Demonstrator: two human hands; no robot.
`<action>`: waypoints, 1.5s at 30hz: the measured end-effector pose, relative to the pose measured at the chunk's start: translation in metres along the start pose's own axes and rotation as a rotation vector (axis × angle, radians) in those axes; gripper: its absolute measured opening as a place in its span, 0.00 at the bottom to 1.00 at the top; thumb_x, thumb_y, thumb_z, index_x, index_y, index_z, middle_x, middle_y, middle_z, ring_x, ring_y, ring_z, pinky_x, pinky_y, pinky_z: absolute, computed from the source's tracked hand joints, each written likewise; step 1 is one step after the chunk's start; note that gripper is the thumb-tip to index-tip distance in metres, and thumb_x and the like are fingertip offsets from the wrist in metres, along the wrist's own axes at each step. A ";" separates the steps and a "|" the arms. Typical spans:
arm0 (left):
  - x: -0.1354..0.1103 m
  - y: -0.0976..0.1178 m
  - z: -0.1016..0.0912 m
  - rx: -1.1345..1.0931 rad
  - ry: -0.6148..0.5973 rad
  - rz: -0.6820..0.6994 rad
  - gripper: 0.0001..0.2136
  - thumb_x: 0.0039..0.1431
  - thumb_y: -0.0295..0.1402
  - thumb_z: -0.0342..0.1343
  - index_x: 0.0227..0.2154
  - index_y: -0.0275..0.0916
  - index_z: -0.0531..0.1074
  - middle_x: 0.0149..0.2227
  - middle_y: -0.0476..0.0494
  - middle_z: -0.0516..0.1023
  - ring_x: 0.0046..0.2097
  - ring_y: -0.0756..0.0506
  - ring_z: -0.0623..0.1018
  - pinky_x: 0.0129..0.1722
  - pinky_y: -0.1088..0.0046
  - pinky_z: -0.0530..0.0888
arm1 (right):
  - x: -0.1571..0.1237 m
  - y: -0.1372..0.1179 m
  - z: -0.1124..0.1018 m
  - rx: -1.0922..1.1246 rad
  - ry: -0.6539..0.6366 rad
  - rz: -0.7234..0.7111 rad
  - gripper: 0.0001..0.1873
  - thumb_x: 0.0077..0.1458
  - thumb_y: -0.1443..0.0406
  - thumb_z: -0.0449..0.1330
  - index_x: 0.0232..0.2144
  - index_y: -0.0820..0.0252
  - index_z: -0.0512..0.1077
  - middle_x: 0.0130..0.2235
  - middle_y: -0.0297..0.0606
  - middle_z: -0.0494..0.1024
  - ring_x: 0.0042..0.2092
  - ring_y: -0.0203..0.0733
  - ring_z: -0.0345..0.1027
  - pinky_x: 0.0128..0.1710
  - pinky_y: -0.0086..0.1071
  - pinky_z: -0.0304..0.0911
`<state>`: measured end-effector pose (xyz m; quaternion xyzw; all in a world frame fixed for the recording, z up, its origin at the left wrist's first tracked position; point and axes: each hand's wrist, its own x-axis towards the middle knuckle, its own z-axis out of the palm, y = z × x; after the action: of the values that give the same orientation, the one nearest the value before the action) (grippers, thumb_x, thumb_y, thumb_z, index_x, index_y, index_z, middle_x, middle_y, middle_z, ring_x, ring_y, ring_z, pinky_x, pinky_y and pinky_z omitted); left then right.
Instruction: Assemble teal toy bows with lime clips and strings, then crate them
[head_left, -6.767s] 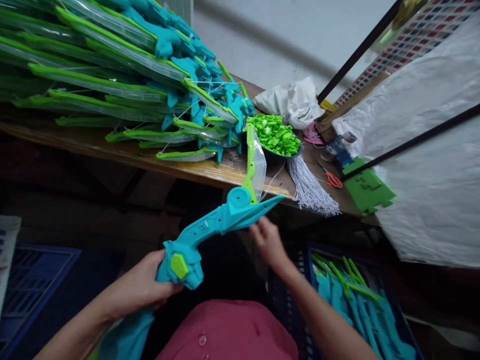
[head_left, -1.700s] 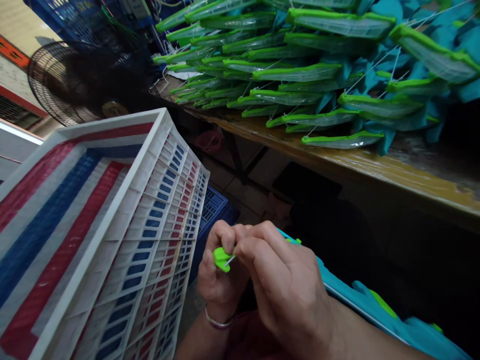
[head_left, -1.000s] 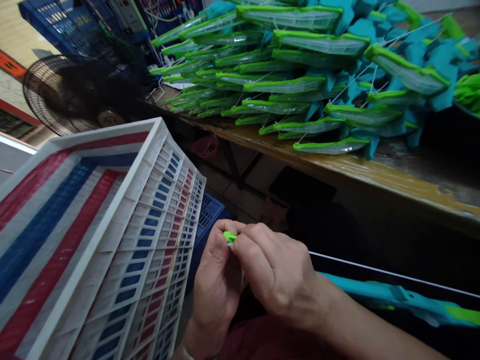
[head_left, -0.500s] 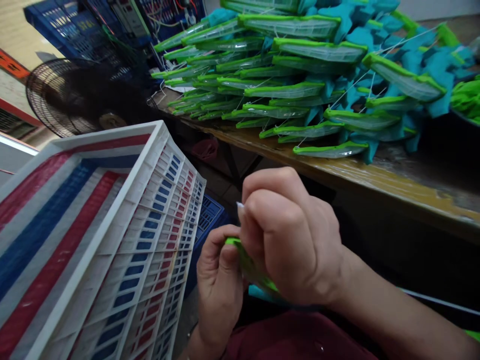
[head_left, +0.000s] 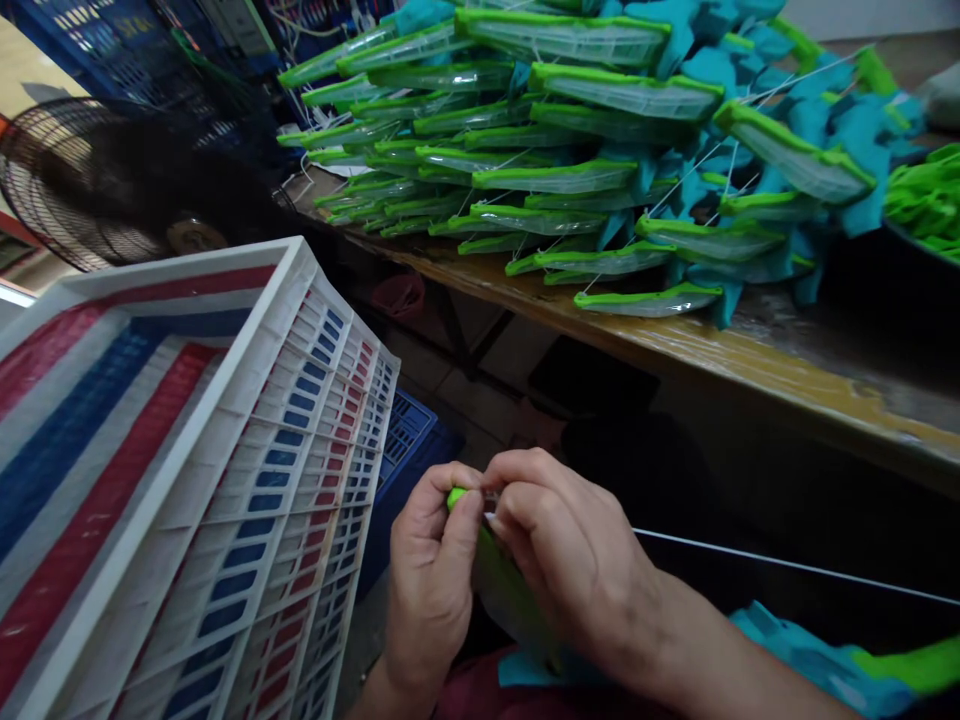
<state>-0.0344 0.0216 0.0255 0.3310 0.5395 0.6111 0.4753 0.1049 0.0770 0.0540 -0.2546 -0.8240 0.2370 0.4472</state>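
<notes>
Pinched between the thumb and bent fingers of my left hand [head_left: 435,560] is one tip of a green-edged piece [head_left: 506,590] with what looks like a clear panel. My right hand [head_left: 562,550] is closed beside it, fingertips meeting the left ones at that tip. A bit of white cord shows at the right fingertips, and a taut white cord [head_left: 772,565] runs off to the right from behind this hand. Below, teal fabric [head_left: 544,668] hangs near my lap. The lower part of the piece is partly hidden by my right hand.
A wooden bench [head_left: 787,370] ahead bears a big stack of similar green and teal pieces [head_left: 555,178]. On the left stands a white crate [head_left: 292,470] lined with striped sheet. Behind it are a fan [head_left: 150,190] and a blue crate [head_left: 409,430]. More teal-and-green pieces [head_left: 817,665] lie lower right.
My right hand has come down and its raised fist has opened into a pinch at the tip. The white cord now stretches out to the right. The view has shifted slightly.
</notes>
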 end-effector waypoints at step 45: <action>0.005 -0.010 0.013 -0.288 -0.302 -0.007 0.08 0.69 0.31 0.55 0.33 0.38 0.74 0.34 0.50 0.68 0.28 0.53 0.75 0.26 0.79 0.75 | -0.007 0.010 0.005 1.078 0.061 0.893 0.18 0.51 0.60 0.73 0.24 0.61 0.69 0.20 0.29 0.72 0.19 0.33 0.67 0.19 0.26 0.66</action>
<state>-0.0218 0.0302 0.0180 0.3456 0.3704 0.6237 0.5953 0.1062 0.0800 0.0411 -0.3178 -0.3953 0.7665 0.3940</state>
